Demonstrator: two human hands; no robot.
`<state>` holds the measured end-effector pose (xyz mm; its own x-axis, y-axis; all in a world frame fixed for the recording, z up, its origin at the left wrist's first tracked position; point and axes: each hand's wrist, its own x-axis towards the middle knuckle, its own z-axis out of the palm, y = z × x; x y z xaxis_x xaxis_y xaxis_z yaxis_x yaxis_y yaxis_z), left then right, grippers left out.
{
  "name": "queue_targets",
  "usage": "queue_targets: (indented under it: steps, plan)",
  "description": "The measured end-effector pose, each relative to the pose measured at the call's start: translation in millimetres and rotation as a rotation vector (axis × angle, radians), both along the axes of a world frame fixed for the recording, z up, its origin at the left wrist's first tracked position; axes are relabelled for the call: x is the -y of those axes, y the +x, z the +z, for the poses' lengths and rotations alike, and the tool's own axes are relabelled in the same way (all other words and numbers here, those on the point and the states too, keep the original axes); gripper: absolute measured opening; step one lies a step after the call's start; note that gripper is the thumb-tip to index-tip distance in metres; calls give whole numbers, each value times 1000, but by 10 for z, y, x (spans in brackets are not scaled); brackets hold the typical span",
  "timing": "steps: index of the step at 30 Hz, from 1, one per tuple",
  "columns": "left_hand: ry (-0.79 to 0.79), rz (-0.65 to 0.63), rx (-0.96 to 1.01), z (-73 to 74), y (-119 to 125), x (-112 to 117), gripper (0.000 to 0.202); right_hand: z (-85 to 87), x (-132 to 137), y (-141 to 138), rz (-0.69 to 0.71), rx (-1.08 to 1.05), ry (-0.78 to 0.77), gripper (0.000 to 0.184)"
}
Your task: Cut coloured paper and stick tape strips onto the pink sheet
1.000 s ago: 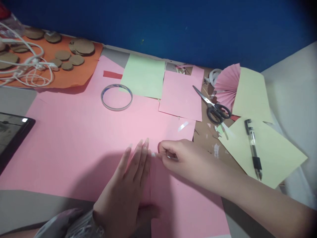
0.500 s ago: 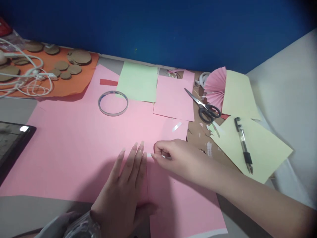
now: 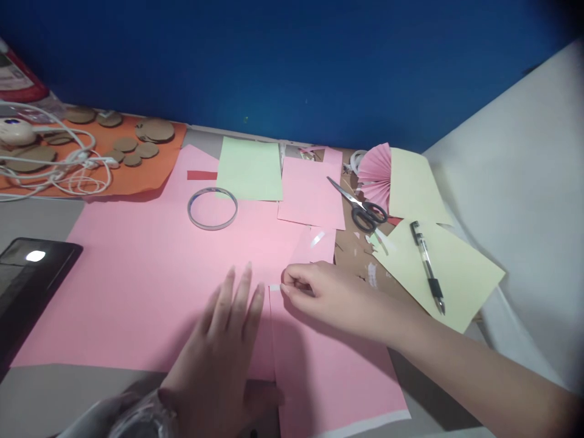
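Observation:
My left hand lies on a large pink paper sheet, palm down with its fingers spread. Just right of its fingertips is a second pink sheet, which overlaps the large one along a straight edge. At the top corner of this sheet, my right hand is closed in a pinch over a narrow white strip. Only the strip's left end shows; the rest runs under the fingers. Another white band borders the second sheet's near edge.
A tape roll, a green sheet and a pink square lie beyond my hands. Scissors, a pen, yellow paper and a pleated fan are rightward. Leftward are a phone, cables and cardboard discs.
The view has shifted, so the table things sit lower in it. My left fingers have spread and drawn slightly left of the paper edge. My right hand stays pinched at the corner.

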<state>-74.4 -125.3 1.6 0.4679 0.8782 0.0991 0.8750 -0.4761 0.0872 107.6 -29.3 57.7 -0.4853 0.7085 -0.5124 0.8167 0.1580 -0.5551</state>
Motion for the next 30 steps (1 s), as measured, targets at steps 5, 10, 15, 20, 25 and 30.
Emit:
queue_targets:
  steps: [5,10,15,20,25,30]
  plan:
    - [-13,25,-79,52,-21,-15,108,26,-47,-77,42,-3,56,21]
    - [-13,23,-65,80,-43,39,96,10,-98,-197,95,-20,69,22]
    - [-27,77,-76,99,-26,32,87,-34,-105,-235,115,1,49,22]
    - [-63,73,-41,53,19,-25,84,-98,-104,-197,116,-4,38,22]
    - [-87,48,-3,13,11,-74,82,-125,-123,-227,102,36,29,19]
    - [-93,43,-35,16,-5,-83,83,-124,-109,-242,60,88,22,17]
